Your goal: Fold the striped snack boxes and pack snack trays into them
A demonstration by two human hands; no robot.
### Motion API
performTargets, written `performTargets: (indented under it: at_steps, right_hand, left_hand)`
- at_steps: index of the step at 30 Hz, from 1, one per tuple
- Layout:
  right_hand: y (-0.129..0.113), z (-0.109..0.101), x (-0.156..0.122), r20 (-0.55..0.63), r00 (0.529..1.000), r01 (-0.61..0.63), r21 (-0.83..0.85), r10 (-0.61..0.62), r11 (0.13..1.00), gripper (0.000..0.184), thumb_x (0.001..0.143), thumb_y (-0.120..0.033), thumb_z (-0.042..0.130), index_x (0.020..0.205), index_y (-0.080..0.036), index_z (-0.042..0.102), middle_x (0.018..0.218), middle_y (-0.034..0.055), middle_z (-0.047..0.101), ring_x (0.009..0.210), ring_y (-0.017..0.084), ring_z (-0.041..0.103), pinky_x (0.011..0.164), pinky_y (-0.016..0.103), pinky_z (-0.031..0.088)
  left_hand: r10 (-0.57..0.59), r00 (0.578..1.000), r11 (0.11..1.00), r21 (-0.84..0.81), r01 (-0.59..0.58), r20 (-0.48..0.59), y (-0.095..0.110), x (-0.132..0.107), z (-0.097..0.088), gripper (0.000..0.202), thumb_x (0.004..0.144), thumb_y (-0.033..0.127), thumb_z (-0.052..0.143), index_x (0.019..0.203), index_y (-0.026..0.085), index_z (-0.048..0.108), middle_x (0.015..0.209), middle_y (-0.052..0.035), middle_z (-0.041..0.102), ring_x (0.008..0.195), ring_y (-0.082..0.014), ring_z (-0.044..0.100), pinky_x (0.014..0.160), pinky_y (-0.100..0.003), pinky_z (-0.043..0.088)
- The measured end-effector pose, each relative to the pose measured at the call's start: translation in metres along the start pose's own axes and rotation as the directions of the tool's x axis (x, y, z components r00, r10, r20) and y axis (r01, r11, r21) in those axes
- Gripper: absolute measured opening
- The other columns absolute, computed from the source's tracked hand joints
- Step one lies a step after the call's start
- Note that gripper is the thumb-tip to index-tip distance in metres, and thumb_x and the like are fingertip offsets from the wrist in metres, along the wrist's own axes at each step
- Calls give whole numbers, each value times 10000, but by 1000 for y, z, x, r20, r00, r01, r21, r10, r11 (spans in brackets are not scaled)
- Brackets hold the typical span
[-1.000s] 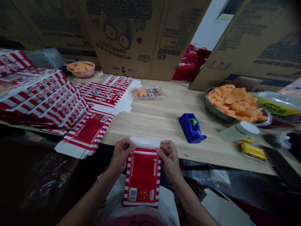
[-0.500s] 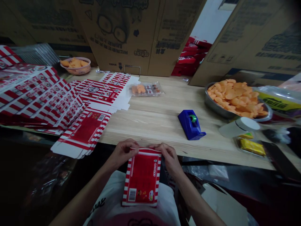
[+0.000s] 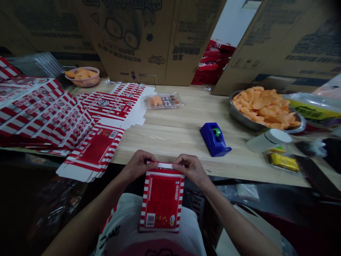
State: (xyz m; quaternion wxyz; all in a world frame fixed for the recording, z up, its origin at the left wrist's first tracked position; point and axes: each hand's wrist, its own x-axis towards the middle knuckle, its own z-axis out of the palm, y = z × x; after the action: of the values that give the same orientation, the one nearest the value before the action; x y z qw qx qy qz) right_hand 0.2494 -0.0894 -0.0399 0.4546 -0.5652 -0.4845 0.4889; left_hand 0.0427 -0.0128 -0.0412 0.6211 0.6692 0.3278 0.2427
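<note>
A red box (image 3: 162, 201) with red-and-white striped edges rests against my lap, its barcode side facing up. At its far end, my left hand (image 3: 140, 165) pinches the left corner of the end flap. My right hand (image 3: 191, 169) pinches the right corner in the same way. Between the hands a white strip of the flap shows, with a narrow dark gap below it. What lies inside the box is hidden. Beyond my right hand, a blue tape dispenser (image 3: 214, 140) with a green core stands on the wooden table (image 3: 170, 131).
Flat striped cartons (image 3: 93, 149) lie fanned at the left, beside a large stack (image 3: 42, 110). A pink basket (image 3: 85, 80) and a clear packet (image 3: 163, 101) sit farther back. At right are a metal bowl (image 3: 239, 115) of orange chips, a white bottle (image 3: 269, 140) and a yellow pack (image 3: 283, 161).
The top flap of the box has lifted, so a white strip and a gap now show. Both hands have shifted slightly upward and curled more tightly at the corners.
</note>
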Motion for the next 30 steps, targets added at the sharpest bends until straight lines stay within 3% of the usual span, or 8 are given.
performTargets:
  at_steps: [6, 11, 18, 23, 25, 27, 28, 30]
  right_hand:
    - [9, -1, -8, -28, 996, 80, 26, -79, 996, 214, 740, -359, 693, 627, -182, 650, 727, 39, 703, 656, 170, 625, 607, 282, 489]
    - [24, 9, -31, -189, 958, 205, -71, -215, 976, 69, 739, -278, 708, 771, -218, 695, 873, 57, 724, 817, 216, 660, 753, 342, 513]
    - [42, 31, -46, -336, 933, 169, 87, -131, 982, 58, 770, -268, 678, 736, -222, 683, 882, 51, 725, 859, 214, 664, 823, 359, 501]
    - [32, -10, -38, -146, 985, 115, 168, -91, 979, 315, 730, -312, 709, 1035, -239, 679, 1155, 71, 665, 1054, 243, 614, 869, 380, 493]
    - [26, -49, -29, -415, 893, 203, 28, -174, 979, 301, 732, -324, 700, 1017, -231, 676, 1091, 69, 677, 1008, 228, 619, 842, 365, 490]
    - [21, -93, -19, -729, 619, 227, -188, -291, 956, 212, 736, -345, 675, 896, -205, 676, 997, 67, 676, 961, 212, 603, 803, 337, 473]
    - [19, -114, -14, -788, 539, 172, -245, -299, 954, 213, 725, -363, 668, 856, -196, 667, 973, 68, 670, 947, 211, 588, 768, 323, 468]
    - [17, -144, -8, -796, 574, 24, -219, -193, 975, 238, 665, -402, 683, 745, -178, 659, 827, 56, 666, 815, 198, 577, 664, 295, 452]
  left_hand:
    - [233, 972, 934, 285, -215, -29, 2, -5, 6, 186, 807, 227, 578, 718, 164, 728, 686, -43, 712, 643, -149, 631, 609, -229, 463]
    - [301, 949, 918, 300, -261, -96, -13, -19, 17, 180, 795, 228, 617, 927, 204, 737, 909, -74, 751, 843, -205, 694, 774, -308, 533]
    - [204, 951, 975, -42, -220, -234, -35, -26, 37, 85, 778, 203, 646, 806, 205, 726, 863, -58, 725, 938, -222, 664, 858, -352, 497]
    - [49, 971, 961, -254, -110, -236, -35, -17, 37, 79, 722, 263, 722, 731, 185, 719, 771, -30, 630, 734, -151, 585, 676, -257, 454]
    - [35, 979, 965, -249, -86, -202, -33, -13, 36, 110, 707, 287, 732, 733, 180, 731, 758, -34, 614, 730, -154, 565, 669, -257, 444]
    - [13, 983, 966, -252, -61, -185, -32, -10, 36, 126, 684, 300, 746, 717, 179, 732, 753, -32, 610, 725, -156, 560, 664, -259, 443]
    - [2, 983, 965, -258, -50, -183, -32, -9, 37, 131, 670, 303, 755, 704, 180, 729, 759, -33, 615, 730, -159, 564, 668, -262, 446]
    - [-13, 983, 963, -267, -37, -184, -34, -8, 37, 139, 651, 310, 766, 677, 181, 721, 786, -37, 636, 756, -172, 581, 690, -274, 454]
